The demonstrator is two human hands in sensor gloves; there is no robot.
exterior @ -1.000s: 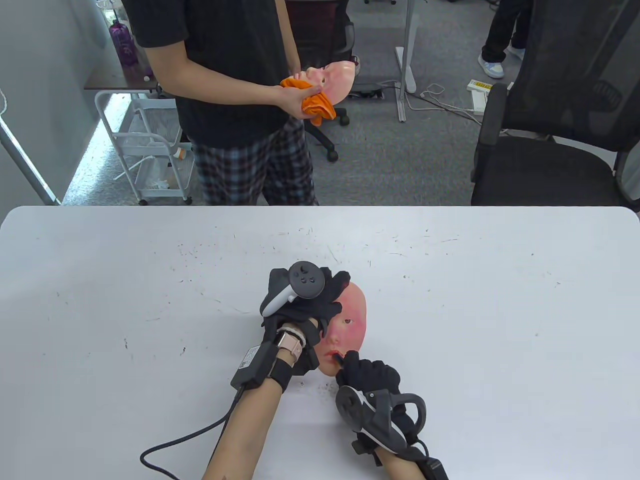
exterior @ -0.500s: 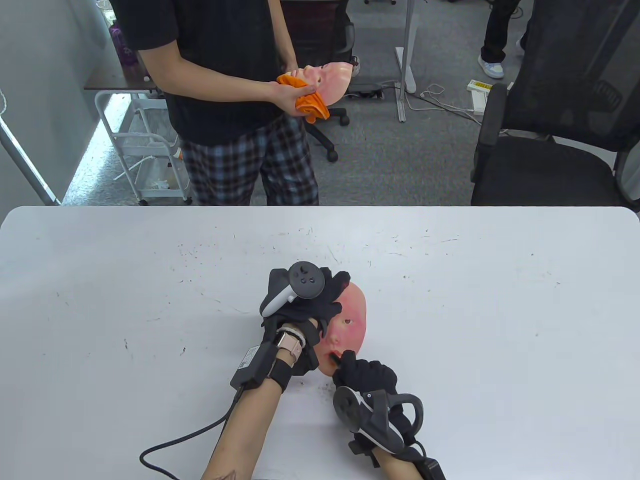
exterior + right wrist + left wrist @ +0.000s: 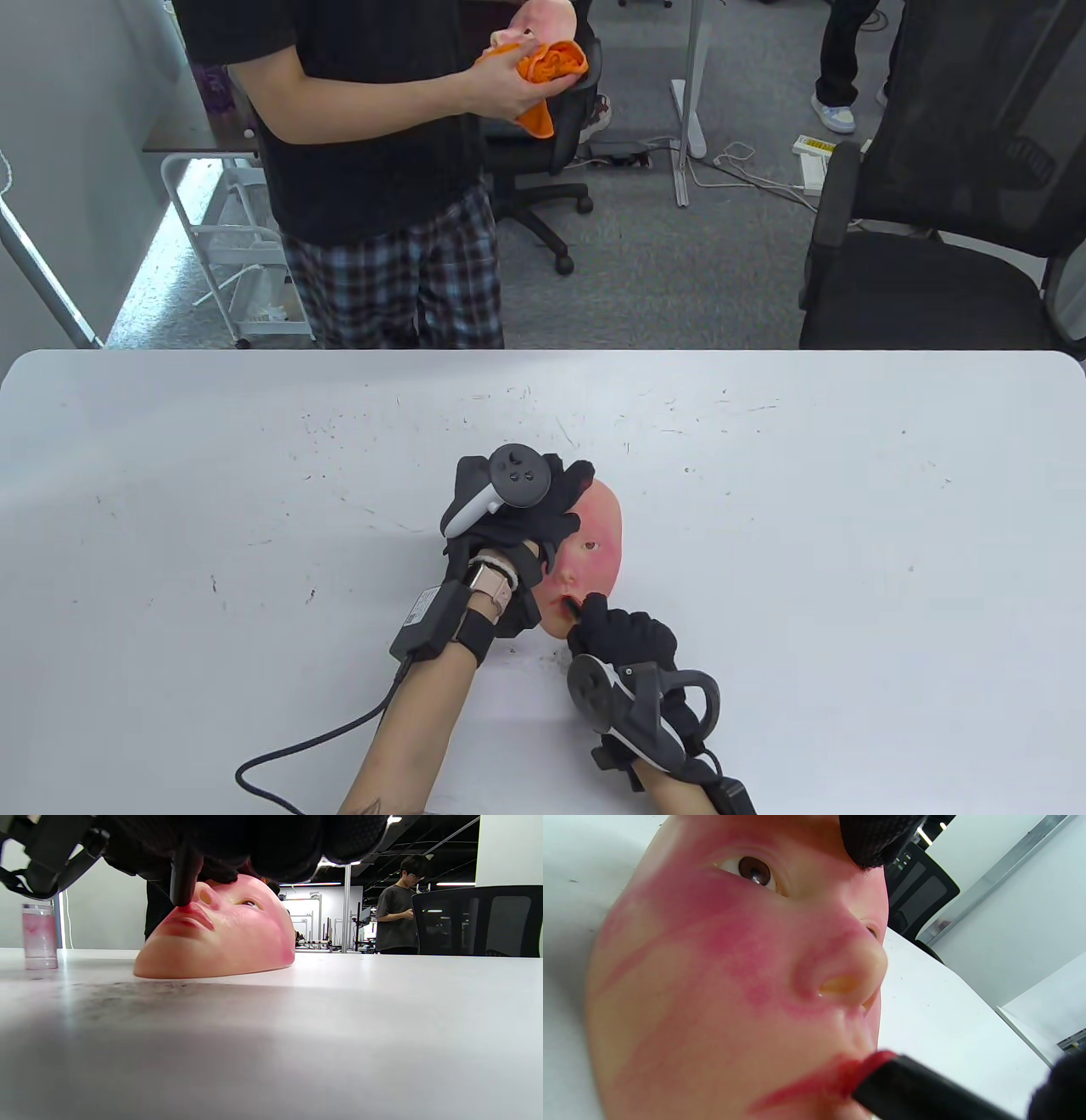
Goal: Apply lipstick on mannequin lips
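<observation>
The red lipstick (image 3: 882, 1082) tip meets the mannequin face's (image 3: 712, 984) lips (image 3: 797, 1090), seemingly touching.

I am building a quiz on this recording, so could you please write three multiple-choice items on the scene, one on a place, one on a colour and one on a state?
1. Where is the lipstick tip?
A. on the mannequin face's lips
B. on its forehead
C. lying on the table

2. What colour is the cloth that the standing person holds?
A. blue
B. orange
C. white

3. How is the mannequin face placed?
A. standing on its edge
B. lifted off the table
C. lying on the table, face up

Answers:
1 A, the left wrist view shows the red tip against the lips.
2 B, the table view shows it bright orange.
3 C, the right wrist view shows its rim flat on the table, the left hand resting on it and the right hand holding the lipstick.
</observation>
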